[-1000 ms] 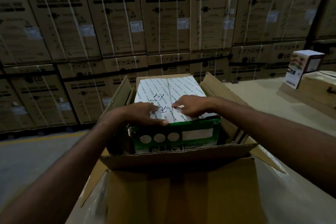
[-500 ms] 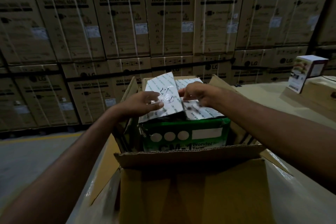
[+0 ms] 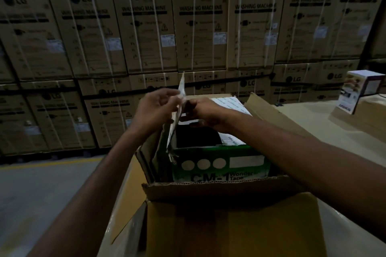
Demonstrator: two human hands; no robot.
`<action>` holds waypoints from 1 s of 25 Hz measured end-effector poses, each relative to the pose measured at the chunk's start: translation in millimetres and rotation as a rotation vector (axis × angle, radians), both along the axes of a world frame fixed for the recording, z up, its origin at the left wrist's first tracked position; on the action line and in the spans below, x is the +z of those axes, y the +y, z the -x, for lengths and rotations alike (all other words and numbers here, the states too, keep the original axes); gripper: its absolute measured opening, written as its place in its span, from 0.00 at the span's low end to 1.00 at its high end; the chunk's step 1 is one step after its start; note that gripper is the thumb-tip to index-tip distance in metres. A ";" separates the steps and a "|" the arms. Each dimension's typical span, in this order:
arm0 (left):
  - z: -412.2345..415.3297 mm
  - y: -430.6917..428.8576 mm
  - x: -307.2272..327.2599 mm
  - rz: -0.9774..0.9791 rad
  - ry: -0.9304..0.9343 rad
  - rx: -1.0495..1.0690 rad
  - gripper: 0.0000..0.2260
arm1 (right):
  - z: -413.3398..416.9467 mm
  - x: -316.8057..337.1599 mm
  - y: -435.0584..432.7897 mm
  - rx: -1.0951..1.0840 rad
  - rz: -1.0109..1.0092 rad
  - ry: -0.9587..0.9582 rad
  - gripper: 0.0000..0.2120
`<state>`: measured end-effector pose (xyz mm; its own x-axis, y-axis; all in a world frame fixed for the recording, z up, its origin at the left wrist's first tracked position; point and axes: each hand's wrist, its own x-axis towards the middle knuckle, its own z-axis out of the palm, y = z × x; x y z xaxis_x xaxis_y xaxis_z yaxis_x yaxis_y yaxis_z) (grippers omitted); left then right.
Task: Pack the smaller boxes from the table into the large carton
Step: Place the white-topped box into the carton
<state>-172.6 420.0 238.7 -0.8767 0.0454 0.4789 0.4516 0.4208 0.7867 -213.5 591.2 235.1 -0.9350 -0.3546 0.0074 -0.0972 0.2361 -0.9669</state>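
Since the earlier frame, the left flap (image 3: 181, 87) of the green CM-1 Wonder Tape box (image 3: 219, 165) has swung from nearly flat to nearly upright, exposing a dark opening beneath it. Both hands have risen with the flap.

Left hand (image 3: 154, 108): fingers curled, pinching the raised left flap near its upper edge.

Right hand (image 3: 200, 112): fingers curled over the inner edge of the right flap (image 3: 229, 103), thumb beneath it, pinching that edge. The right flap lies almost flat over the box.

The green CM-1 Wonder Tape box stands upright inside the large carton (image 3: 208, 190), against its far side. Its printed front faces the camera. The carton's near flap hangs outward toward the person, and its right flap angles out over the table (image 3: 309, 115).

On the table, well apart to the right, a small printed retail box (image 3: 359, 89) stands upright beside a brown cardboard box (image 3: 371, 108).

Strapped LG washing machine cartons (image 3: 200, 27) are stacked in rows behind. To the left is the grey floor (image 3: 41, 190), marked with a yellow line.
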 end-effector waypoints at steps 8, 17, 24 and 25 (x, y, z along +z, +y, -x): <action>-13.5 -65.3 -13.4 0.279 0.040 0.485 0.11 | 5.6 -28.2 -49.5 0.235 -0.389 0.198 0.31; -18.3 -49.4 -22.2 0.797 -0.127 0.466 0.17 | -2.4 -32.0 -19.4 0.222 -0.837 0.468 0.23; 22.5 62.0 -19.5 0.656 -0.302 -0.044 0.12 | 13.6 -34.7 70.5 0.064 -1.135 0.436 0.17; 28.3 75.9 -24.4 0.632 -0.374 -0.096 0.10 | 13.5 -33.6 77.7 0.064 -1.099 0.438 0.16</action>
